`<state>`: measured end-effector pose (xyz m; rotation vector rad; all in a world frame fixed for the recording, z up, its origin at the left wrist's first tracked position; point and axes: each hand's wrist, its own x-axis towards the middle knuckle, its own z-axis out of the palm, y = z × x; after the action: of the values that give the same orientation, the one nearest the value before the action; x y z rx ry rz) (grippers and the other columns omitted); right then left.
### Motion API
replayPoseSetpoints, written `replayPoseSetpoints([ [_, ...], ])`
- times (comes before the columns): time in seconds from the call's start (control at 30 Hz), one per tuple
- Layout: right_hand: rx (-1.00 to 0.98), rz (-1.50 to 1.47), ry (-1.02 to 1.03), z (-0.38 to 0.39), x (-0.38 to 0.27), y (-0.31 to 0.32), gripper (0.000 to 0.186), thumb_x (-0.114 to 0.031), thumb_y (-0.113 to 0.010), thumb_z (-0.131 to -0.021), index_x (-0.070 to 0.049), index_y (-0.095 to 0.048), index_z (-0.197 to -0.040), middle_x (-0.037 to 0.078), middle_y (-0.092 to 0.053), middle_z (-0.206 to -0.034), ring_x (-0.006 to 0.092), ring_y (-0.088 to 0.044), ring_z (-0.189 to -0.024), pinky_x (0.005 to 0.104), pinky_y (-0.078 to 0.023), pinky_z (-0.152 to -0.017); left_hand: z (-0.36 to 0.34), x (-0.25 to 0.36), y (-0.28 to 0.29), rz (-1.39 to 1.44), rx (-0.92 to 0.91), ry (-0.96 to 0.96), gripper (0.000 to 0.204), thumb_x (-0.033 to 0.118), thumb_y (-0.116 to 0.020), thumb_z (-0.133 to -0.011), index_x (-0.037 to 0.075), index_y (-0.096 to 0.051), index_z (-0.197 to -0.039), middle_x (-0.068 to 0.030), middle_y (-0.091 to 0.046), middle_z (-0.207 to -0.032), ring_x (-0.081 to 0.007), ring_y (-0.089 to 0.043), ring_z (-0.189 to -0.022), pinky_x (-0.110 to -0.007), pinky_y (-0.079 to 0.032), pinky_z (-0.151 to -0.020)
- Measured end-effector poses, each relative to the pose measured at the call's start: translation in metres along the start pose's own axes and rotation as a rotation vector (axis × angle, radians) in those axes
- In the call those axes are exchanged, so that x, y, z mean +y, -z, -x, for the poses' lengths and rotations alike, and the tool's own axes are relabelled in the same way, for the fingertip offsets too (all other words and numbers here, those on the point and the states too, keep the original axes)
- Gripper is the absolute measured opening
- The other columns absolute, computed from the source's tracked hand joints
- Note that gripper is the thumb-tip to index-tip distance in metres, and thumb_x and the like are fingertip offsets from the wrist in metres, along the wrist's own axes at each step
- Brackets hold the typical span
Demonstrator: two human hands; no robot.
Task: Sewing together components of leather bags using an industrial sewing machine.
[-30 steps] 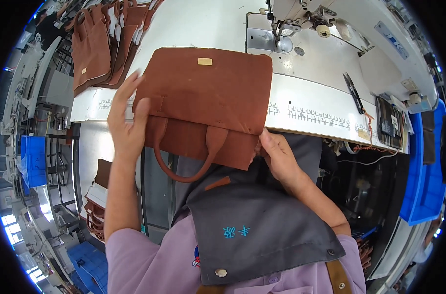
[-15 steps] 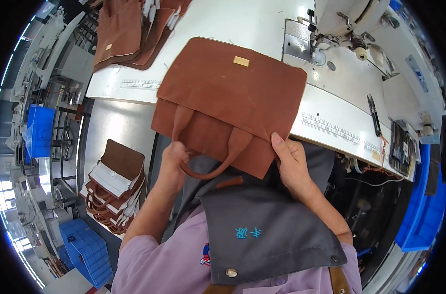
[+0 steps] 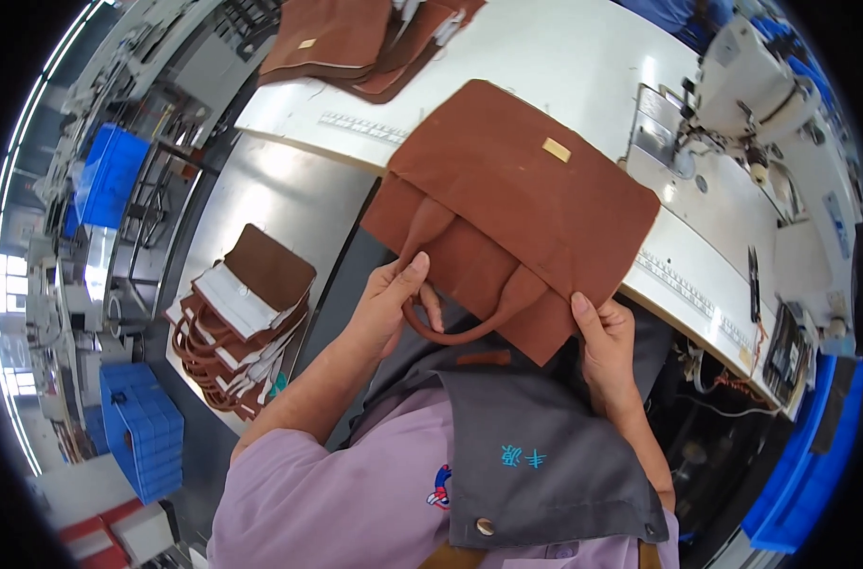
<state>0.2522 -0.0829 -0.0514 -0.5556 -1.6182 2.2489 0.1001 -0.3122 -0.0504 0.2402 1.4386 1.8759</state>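
A brown leather-like handbag piece (image 3: 536, 190) spans the space between my hands, its far part over the white table's front edge. It has a flap with a small gold plate (image 3: 557, 150) and a looped brown handle (image 3: 450, 337) that points toward me. My left hand (image 3: 394, 299) is closed round the left side of that handle, thumb on top. With my right hand (image 3: 605, 341) I pinch the piece's lower right edge, thumb above; the fingers underneath are partly hidden.
More brown bag pieces (image 3: 332, 43) lie at the table's far left. A sewing machine (image 3: 749, 85) stands at the right, with black thread snips (image 3: 754, 284) near it. Bags with handles (image 3: 247, 322) are stacked on a metal surface at left. Blue bins (image 3: 145, 431) flank the workplace.
The view has turned, so the table and machine sit farther right in the picture. My left hand has shifted its hold on the handle, its thumb now showing on top. The right hand keeps its pinch.
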Motion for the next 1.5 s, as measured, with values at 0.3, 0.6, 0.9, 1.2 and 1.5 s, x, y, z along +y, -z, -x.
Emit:
replayPoseSetpoints([
  [0.3,-0.092,0.130,-0.018,0.011,0.003,0.004,0.017,-0.012,-0.065,-0.098,0.002,-0.072,-0.091,0.005,-0.070,-0.078,0.0097,-0.061,-0.068,0.0243,-0.048,-0.066,0.011,0.000,-0.005,0.172,0.102,-0.025,0.033,0.031,-0.064,-0.099,0.002,-0.057,-0.113,-0.0018,-0.054,-0.061,-0.0159,-0.061,-0.060,-0.029,-0.049,-0.059],
  [0.6,-0.559,0.514,-0.177,0.007,-0.012,-0.011,0.015,-0.010,-0.066,-0.094,0.003,-0.073,-0.096,0.010,-0.075,-0.084,0.0146,-0.067,-0.077,0.0282,-0.051,-0.074,0.023,-0.012,0.053,0.112,0.283,-0.069,0.036,0.044,-0.067,-0.096,0.008,-0.065,-0.099,0.0063,-0.046,-0.058,-0.0053,-0.039,-0.045,-0.023,-0.037,-0.049],
  [0.9,-0.456,0.802,0.303,-0.002,-0.081,0.004,0.023,-0.014,-0.064,-0.092,0.004,-0.071,-0.104,0.014,-0.072,-0.090,0.0227,-0.069,-0.084,0.0318,-0.053,-0.077,0.056,0.039,0.164,-0.190,0.519,-0.102,0.030,0.037,-0.072,-0.094,0.008,-0.068,-0.087,0.0076,-0.049,-0.065,-0.0036,-0.038,-0.051,-0.023,-0.031,-0.048],
  [1.2,-0.146,0.689,0.222,-0.040,-0.073,0.048,0.023,-0.014,-0.059,-0.101,0.006,-0.068,-0.110,0.012,-0.071,-0.097,0.0160,-0.065,-0.087,0.0273,-0.052,-0.084,0.082,0.037,0.316,-0.068,0.963,0.080,0.036,0.040,-0.073,-0.092,0.016,-0.053,-0.075,0.0083,-0.032,-0.055,-0.0081,-0.027,-0.045,-0.027,-0.028,-0.045],
  [1.5,-0.110,0.661,0.278,-0.045,-0.080,0.061,0.022,-0.013,-0.059,-0.101,0.006,-0.069,-0.105,0.011,-0.071,-0.092,0.0159,-0.065,-0.084,0.0277,-0.052,-0.080,0.093,0.023,0.386,-1.487,1.266,0.535,0.051,0.033,-0.075,-0.086,0.000,-0.054,-0.119,-0.0258,-0.069,-0.112,-0.0409,-0.068,-0.104,-0.046,-0.056,-0.084],
])
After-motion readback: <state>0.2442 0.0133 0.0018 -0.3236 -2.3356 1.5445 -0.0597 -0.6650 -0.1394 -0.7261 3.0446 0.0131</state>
